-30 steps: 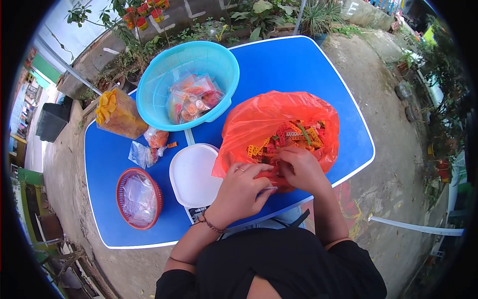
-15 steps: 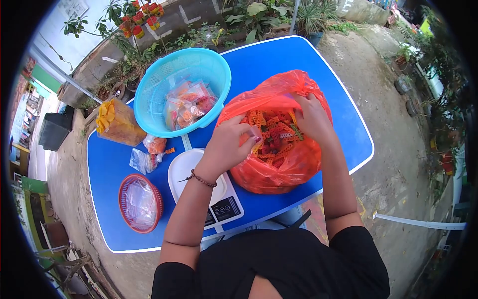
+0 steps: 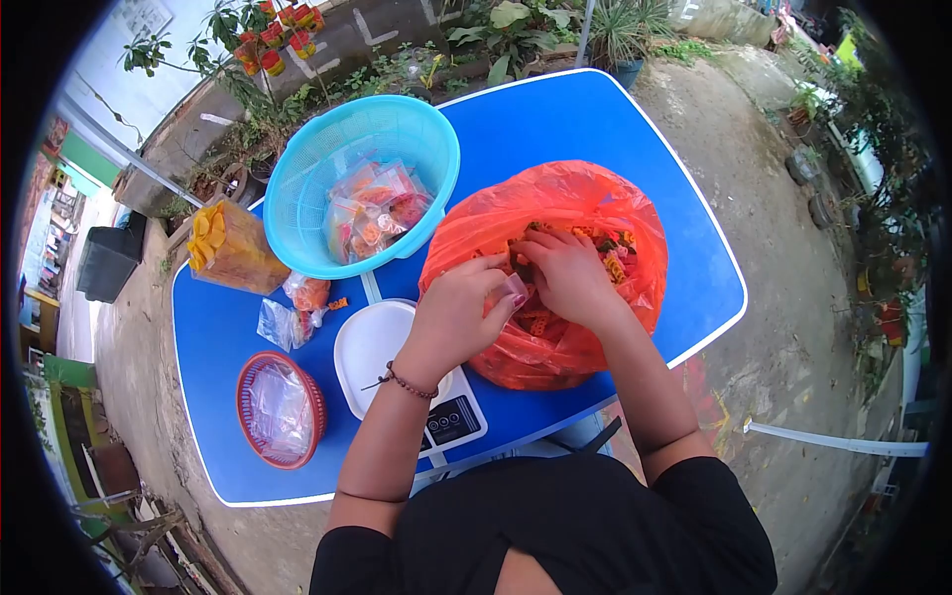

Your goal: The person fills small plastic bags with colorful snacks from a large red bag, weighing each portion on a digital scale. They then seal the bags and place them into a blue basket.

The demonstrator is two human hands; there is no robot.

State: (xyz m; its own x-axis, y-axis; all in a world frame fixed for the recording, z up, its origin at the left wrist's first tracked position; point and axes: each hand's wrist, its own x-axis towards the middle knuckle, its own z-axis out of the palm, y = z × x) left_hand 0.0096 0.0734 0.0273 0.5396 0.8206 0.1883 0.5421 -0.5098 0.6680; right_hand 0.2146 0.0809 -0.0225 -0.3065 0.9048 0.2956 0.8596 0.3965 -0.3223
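A large red plastic bag (image 3: pixel 615 198) stands open on the table, holding orange, yellow and pink crinkled strips (image 3: pixel 617 260). My left hand (image 3: pixel 454 315) is at the bag's left side, its thumb and fingers closed on a small clear plastic bag (image 3: pixel 515 288). Inside the red bag, my right hand (image 3: pixel 570 276) lies over the strips beside that small bag. Its fingers are curled down, and what they grip, if anything, is hidden. A white kitchen scale (image 3: pixel 362 342) sits under my left forearm.
On the blue table (image 3: pixel 555 109), a turquoise basket (image 3: pixel 297 203) holds filled packets. Left of it stand a bag of yellow chips (image 3: pixel 233 248) and small plastic packets (image 3: pixel 288 322). A red basket (image 3: pixel 319 416) near the front holds clear bags (image 3: pixel 280 407).
My right hand has gone from the red bag's right rim down and left onto the strips. The bag's rim has dropped and spread wider. My left hand still holds the small bag.
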